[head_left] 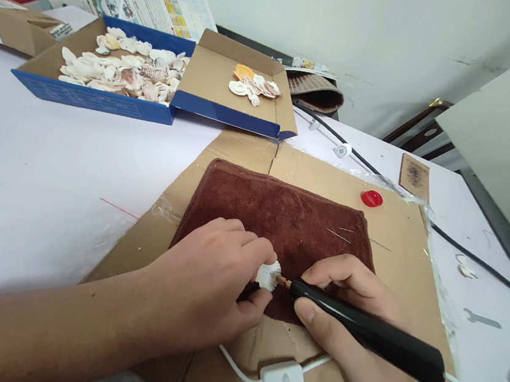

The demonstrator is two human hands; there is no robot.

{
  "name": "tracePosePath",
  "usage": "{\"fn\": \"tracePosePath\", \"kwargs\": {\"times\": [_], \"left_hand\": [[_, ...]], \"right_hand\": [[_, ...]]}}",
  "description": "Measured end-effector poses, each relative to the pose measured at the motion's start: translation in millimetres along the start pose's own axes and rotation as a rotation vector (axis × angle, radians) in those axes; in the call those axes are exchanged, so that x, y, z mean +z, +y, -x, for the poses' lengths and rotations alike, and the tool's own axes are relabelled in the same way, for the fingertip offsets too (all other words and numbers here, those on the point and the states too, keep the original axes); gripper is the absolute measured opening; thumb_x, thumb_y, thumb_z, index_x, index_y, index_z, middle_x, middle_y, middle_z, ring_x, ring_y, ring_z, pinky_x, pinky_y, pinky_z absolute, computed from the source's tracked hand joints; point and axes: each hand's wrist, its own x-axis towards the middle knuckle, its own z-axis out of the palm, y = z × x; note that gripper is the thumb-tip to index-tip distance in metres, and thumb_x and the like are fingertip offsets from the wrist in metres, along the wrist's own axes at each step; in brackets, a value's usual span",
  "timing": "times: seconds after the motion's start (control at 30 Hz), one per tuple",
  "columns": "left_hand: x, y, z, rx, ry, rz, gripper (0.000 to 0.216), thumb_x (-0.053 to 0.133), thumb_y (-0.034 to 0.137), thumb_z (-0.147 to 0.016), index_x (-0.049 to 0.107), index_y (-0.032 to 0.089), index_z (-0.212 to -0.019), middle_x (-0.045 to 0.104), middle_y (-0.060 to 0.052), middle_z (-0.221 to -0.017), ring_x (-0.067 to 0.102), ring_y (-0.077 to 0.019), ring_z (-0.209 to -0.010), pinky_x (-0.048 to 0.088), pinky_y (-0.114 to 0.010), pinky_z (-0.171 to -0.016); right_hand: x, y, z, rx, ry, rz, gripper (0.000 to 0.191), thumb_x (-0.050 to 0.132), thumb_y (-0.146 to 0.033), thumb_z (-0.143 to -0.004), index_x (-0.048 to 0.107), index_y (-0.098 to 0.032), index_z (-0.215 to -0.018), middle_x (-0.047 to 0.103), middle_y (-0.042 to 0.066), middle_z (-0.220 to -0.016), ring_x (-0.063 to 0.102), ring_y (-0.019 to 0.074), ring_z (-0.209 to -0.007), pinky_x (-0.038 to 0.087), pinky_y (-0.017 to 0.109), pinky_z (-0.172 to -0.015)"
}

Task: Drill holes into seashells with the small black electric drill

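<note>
Between the thumb and fingers of my left hand (221, 273) is a small white seashell (267, 275) with a row of tiny dark dots on it. My right hand (355, 315) grips a black pen-style rotary drill (368, 329). Its brass-coloured tip meets the right side of the shell; whether the bit has gone in cannot be made out. Both hands are over the near edge of a folded brown cloth (272, 205). From the drill's rear runs a white cord, and an inline switch (281, 378) lies on the cardboard below my hands.
A blue-sided box (98, 103) of many shells stands at the back left. Its lid (209, 67) holds several more. Thin needles (339, 235) lie on the cloth's right side. Nearby are a red cap (372, 198), a black cable (362, 151) and a small grey wrench (481, 318).
</note>
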Motion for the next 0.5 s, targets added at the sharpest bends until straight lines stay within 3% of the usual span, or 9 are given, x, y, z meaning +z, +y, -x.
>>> {"fn": "tracePosePath", "kwargs": {"times": [0.5], "left_hand": [[0.7, -0.9, -0.1, -0.007, -0.002, -0.006, 0.015, 0.062, 0.013, -0.084, 0.053, 0.022, -0.078, 0.063, 0.002, -0.074, 0.054, -0.0197, -0.071, 0.037, -0.033, -0.068]], "right_hand": [[0.8, 0.5, 0.6, 0.013, -0.001, 0.0, 0.008, 0.069, -0.024, -0.098, 0.062, -0.028, -0.097, 0.061, -0.008, -0.062, 0.055, 0.0105, -0.049, 0.048, 0.02, -0.047]]}}
